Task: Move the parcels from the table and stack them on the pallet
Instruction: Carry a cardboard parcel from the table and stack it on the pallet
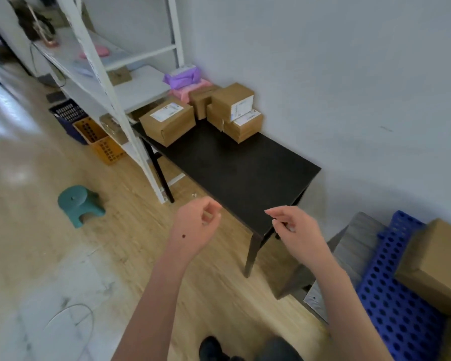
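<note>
Several brown cardboard parcels sit at the far end of the black table [245, 173]: a wide one [168, 121] on the left, a stacked pair [233, 105] on the right, a smaller box [201, 100] behind. A purple bag [182, 75] and a pink bag [185, 93] lie at the back. The blue perforated pallet [393, 303] is at the lower right with one brown parcel [438, 264] on it. My left hand [195, 225] and my right hand [294, 227] hover near the table's front corner, fingers loosely curled, holding nothing.
A white metal shelf rack [107, 82] stands left of the table, with a blue crate [68, 113] and an orange crate [99, 139] beneath. A green stool [78, 204] stands on the wooden floor. A grey board [349, 251] lies beside the pallet. The wall runs behind the table.
</note>
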Tool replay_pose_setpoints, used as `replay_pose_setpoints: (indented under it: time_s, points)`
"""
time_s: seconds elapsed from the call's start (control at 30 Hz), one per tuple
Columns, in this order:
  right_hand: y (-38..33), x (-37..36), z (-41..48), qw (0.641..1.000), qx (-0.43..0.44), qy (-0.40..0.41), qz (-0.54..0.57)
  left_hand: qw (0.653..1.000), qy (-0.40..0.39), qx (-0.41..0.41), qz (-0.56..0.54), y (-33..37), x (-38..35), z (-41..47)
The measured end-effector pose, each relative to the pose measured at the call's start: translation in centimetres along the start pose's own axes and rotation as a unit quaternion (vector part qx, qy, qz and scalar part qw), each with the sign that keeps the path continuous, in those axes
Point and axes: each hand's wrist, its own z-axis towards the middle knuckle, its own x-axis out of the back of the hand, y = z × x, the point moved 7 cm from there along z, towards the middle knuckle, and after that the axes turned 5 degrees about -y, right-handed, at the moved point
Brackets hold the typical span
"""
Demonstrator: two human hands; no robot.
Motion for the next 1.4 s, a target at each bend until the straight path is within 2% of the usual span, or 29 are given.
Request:
replay_pose_setpoints:
  time_s: [0.27,0.47,0.63,0.97,1.17,1.4]
  points:
    - [-5.4,-5.5,5.2,0.995,0.028,-0.067,-0.064,0.998,0.026,0.020,-0.047,-4.7,3.6,1.2]
    - [-8.1,-8.9,11.4,0.991,0.046,-0.105,-0.069,0.997,0.048,0.027,-0.059,-7.4,5.7,4.4]
    - [-10.7,-11.0,17.8,0.988,0.069,-0.128,-0.056,0.998,0.046,0.036,-0.028,-9.5,8.0,9.8]
    - [-14.6,-9.7,31.1,0.990,0.071,-0.120,-0.029,0.997,0.063,0.050,0.010,-10.2,14.3,23.6]
    - [-16.2,-11.1,36.8,0.987,0.078,-0.143,-0.014,0.995,0.063,0.074,0.013,-11.9,16.1,28.1]
    - [-16.2,-13.7,40.8,0.983,0.037,-0.178,0.000,0.996,0.044,0.077,-0.008,-13.8,17.5,32.2]
